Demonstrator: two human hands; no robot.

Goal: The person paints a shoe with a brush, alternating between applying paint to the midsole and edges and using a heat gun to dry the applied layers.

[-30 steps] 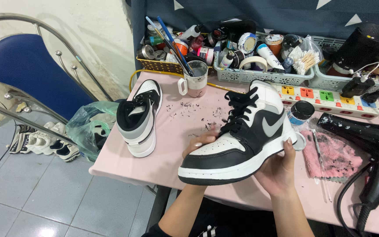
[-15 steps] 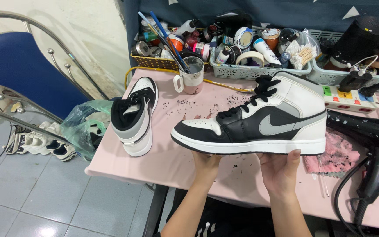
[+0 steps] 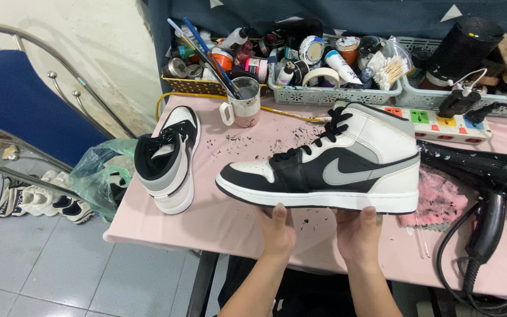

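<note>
Paint-flecked pink table (image 3: 218, 220) stands on grey tiled floor (image 3: 48, 270) beside blue chair (image 3: 13, 100).

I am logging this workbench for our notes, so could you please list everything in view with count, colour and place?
held sneaker: one, white, black and grey, raised side-on above the table's front edge.
second sneaker: one, same colours, standing on the table's left end.
table: one, pink, speckled with dark flecks.
mug: one, pale, holding brushes, rear of table.
baskets: several, crammed with jars, tape and cotton swabs, along the back.
power strip: one, white with coloured switches, right rear.
hair dryer: one, black, right side.
pink cloth: one, under the held shoe's heel.
chair: one, blue, left.
plastic bag: one, green, beside the table.
left hand: under the sole.
right hand: under the sole.
</note>
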